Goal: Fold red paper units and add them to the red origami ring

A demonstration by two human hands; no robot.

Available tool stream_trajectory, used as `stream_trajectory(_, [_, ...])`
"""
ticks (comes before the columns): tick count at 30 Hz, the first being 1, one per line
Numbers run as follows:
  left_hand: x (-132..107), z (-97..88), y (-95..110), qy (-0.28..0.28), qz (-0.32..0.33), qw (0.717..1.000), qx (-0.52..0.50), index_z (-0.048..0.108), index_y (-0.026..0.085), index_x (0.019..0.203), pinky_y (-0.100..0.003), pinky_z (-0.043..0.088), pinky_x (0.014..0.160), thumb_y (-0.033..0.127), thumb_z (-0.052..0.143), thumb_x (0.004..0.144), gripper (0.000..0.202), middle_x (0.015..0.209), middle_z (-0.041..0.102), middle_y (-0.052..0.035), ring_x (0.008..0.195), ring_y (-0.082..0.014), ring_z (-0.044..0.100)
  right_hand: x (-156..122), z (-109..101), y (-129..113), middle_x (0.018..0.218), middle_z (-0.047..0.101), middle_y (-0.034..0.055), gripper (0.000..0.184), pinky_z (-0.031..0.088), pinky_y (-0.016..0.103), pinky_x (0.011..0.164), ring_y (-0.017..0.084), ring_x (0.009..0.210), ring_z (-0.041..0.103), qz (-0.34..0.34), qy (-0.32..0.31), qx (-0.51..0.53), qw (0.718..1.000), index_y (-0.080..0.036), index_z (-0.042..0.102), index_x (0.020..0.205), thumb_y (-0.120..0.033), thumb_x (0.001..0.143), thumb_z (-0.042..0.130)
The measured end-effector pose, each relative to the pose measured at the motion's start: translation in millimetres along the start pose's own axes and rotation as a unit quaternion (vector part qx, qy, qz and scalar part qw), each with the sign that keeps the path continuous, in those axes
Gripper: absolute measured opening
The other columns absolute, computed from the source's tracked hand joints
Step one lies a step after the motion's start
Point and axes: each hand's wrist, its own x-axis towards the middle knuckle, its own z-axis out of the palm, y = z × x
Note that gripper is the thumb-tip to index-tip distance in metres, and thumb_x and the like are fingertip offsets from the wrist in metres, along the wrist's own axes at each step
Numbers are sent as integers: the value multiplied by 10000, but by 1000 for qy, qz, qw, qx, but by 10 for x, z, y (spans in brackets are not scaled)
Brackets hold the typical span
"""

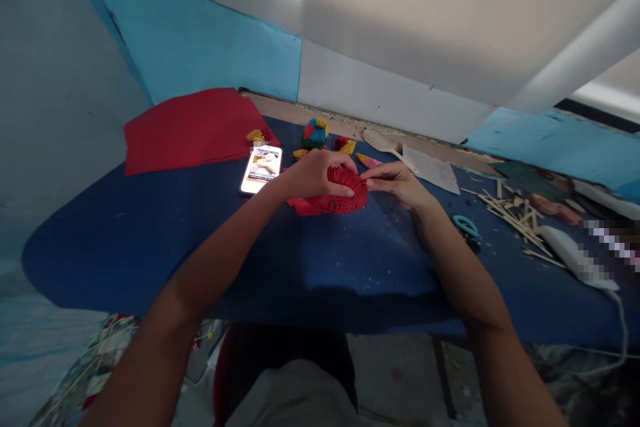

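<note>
A round red piece of folded-paper modules (345, 199), like modular origami, is held low over the blue table (270, 247). My left hand (320, 177) wraps over its top and left side, thumb across the front. At its right edge my right hand (393, 183) has thumb and forefinger pinched together; anything small between those fingertips is hidden. Red paper (306, 207) lies beneath and left of the piece. Behind my hands stands a multicoloured folded-paper piece (315, 135), with a red-and-yellow one (345, 145) and a pink one (369, 160) near it.
A lit phone (262, 169) lies left of my hands, in front of large red sheets (193, 130). To the right are a pale fan-shaped object (381, 141), a white sheet (433, 168), blue-handled scissors (465, 225), scattered wooden sticks (517, 217) and a corded white device (570, 253).
</note>
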Motion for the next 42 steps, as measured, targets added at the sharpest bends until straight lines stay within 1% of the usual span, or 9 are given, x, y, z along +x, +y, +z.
stream_trajectory(6, [5, 7, -17, 1, 4, 1000, -8, 707, 160, 1010, -291, 486, 815, 272, 763, 739, 299, 1005, 739, -40, 906, -178, 668, -6, 63, -20, 694, 752, -12, 254, 528, 217, 609, 87, 613, 637, 7, 27, 7, 1000, -299, 812, 725, -412, 526, 923])
stream_trajectory(11, [9, 15, -41, 1, 13, 1000, -5, 708, 164, 1008, -278, 487, 810, 273, 760, 746, 289, 992, 739, -29, 888, -165, 667, -23, 81, -29, 691, 747, -7, 264, 520, 234, 613, 88, 603, 622, -10, 40, -19, 999, -294, 808, 719, -449, 533, 913])
stream_trajectory(16, [7, 23, -56, -3, 14, 1000, -4, 715, 158, 1011, -269, 489, 779, 273, 761, 748, 291, 979, 740, -36, 877, -168, 667, -62, 48, -193, 746, 767, 10, 214, 542, 292, 691, 140, 680, 657, -40, 25, -134, 990, -282, 815, 774, -424, 624, 869])
stream_trajectory(22, [-8, 25, -25, -4, 14, 1000, -6, 720, 173, 1011, -272, 498, 800, 248, 755, 737, 287, 976, 741, -25, 884, -169, 672, -127, 91, -491, 752, 770, 28, 215, 534, 300, 637, 163, 646, 657, -36, -10, -236, 971, -235, 818, 807, -407, 679, 815])
stream_trajectory(28, [-5, 8, -9, -5, 5, 1000, -20, 717, 164, 1004, -277, 497, 813, 287, 774, 736, 300, 984, 738, -33, 895, -170, 667, -110, 87, -415, 765, 764, 16, 217, 544, 310, 674, 168, 698, 672, -23, -13, -195, 980, -255, 807, 804, -426, 672, 822])
stream_trajectory(31, [3, 20, -45, 4, 5, 1000, -11, 715, 159, 1002, -275, 495, 793, 277, 770, 733, 299, 973, 737, -31, 874, -166, 668, -91, 110, -380, 796, 761, 19, 274, 557, 319, 696, 177, 740, 687, -21, -7, -174, 984, -245, 784, 819, -452, 648, 838])
stream_trajectory(34, [9, 32, -71, 11, 11, 1000, -8, 716, 162, 1004, -273, 499, 801, 257, 769, 724, 301, 960, 739, -27, 861, -161, 670, -112, 197, -407, 787, 746, 25, 310, 553, 312, 677, 172, 728, 687, -48, 14, -186, 981, -218, 740, 843, -439, 652, 842])
stream_trajectory(38, [8, 18, -48, 24, 17, 1000, -6, 718, 160, 988, -280, 502, 839, 259, 768, 730, 281, 974, 742, -33, 889, -166, 673, -176, 308, -457, 763, 726, 22, 262, 536, 307, 678, 158, 701, 670, -98, 52, -231, 967, -200, 697, 841, -381, 697, 821])
stream_trajectory(42, [3, 11, -29, 22, 15, 1000, -6, 716, 167, 998, -287, 510, 827, 272, 767, 723, 298, 983, 744, -38, 893, -176, 677, -191, 314, -430, 758, 732, 20, 319, 541, 304, 655, 172, 711, 685, -56, 35, -170, 983, -206, 671, 885, -394, 683, 832])
